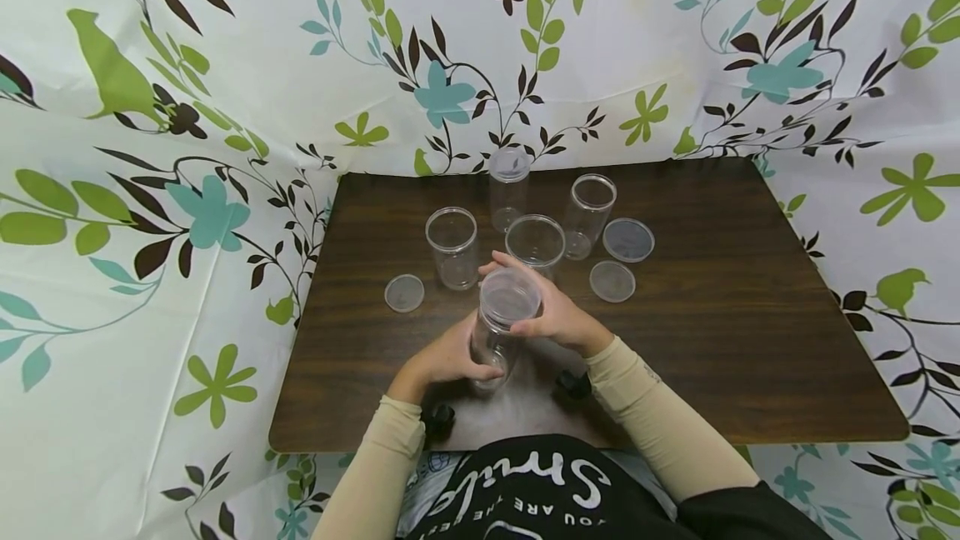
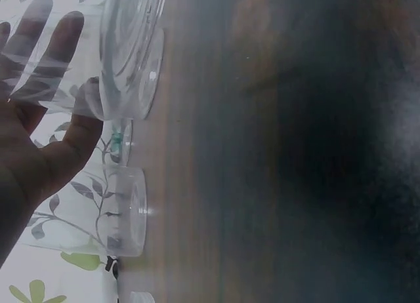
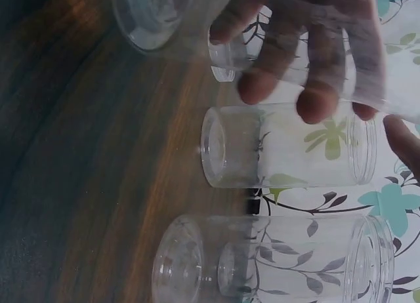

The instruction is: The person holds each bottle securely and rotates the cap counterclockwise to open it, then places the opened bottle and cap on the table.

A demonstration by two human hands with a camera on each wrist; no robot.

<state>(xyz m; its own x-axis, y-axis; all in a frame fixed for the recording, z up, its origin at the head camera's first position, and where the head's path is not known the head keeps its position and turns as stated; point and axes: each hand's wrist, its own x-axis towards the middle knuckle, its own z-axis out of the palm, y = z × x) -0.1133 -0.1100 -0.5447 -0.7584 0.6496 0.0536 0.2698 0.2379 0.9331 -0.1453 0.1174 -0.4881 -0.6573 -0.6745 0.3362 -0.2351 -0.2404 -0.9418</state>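
Both hands hold a clear plastic jar [image 1: 492,348] near the table's front edge. A translucent lid [image 1: 510,297] sits on its top. My left hand [image 1: 447,352] grips the lower body, the thumb in front and the fingers round the far side. With thumb and fingers spread round the lid's edge, my right hand [image 1: 561,317] grips the top. Through the clear wall, fingers [image 2: 59,44] show in the left wrist view. Just beyond the hands stands an open jar [image 1: 536,242], partly hidden by the right hand.
Farther back are a left open jar [image 1: 455,267], a right open jar [image 1: 583,227] and a lidded jar [image 1: 509,194]. A loose lid [image 1: 404,293] lies at left; a back lid [image 1: 628,240] and a front lid [image 1: 612,282] lie at right on the brown table [image 1: 750,340].
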